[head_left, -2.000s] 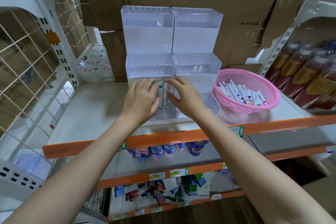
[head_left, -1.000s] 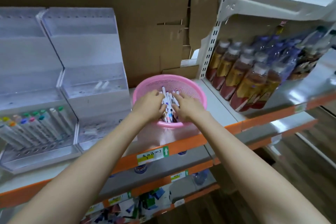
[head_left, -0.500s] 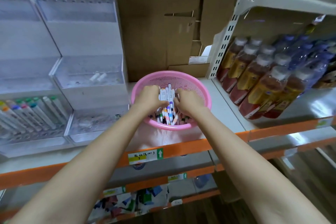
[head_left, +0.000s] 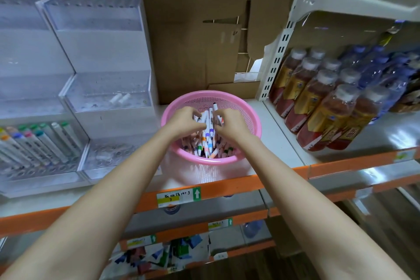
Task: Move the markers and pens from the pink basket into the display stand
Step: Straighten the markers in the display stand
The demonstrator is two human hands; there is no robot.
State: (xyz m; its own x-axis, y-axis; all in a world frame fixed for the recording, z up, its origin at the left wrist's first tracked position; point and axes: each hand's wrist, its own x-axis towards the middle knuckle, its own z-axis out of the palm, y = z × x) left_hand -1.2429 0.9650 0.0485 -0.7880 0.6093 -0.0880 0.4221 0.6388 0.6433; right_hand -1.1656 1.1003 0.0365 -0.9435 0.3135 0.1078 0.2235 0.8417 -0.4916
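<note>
Both bare forearms reach in from the lower corners and meet over the pink basket point(head_left: 255, 120). The left hand point(head_left: 184, 121) sits palm down over the basket's left half, knuckles raised, its fingers curled tightly inward against a bunch of markers point(head_left: 208, 130). The right hand point(head_left: 230, 124) mirrors it from the other side, its fingers bent round the same bunch, so the markers are pinched between the two hands. How many each hand holds cannot be told. The gripped markers stand nearly upright, tips leaning slightly away, with white barrels and coloured bands in blue, purple, orange and green; one dark-capped tip sticks up above the fingers. More markers lie heaped beneath them in the bottom of the basket, which is round, perforated and stands on the white shelf point(head_left: 283, 145), near its orange front edge. Just beside it to the left is the display stand point(head_left: 106, 52), a clear stepped unit with several tiers; its lowest left tier holds a row of stocked pens point(head_left: 43, 141) with coloured caps, leaning backwards. Two small white pieces point(head_left: 120, 98) lie on a middle tier. To the right, bottles point(head_left: 318, 107) of brown drink stand packed together, and cardboard point(head_left: 193, 29) lines the back.
</note>
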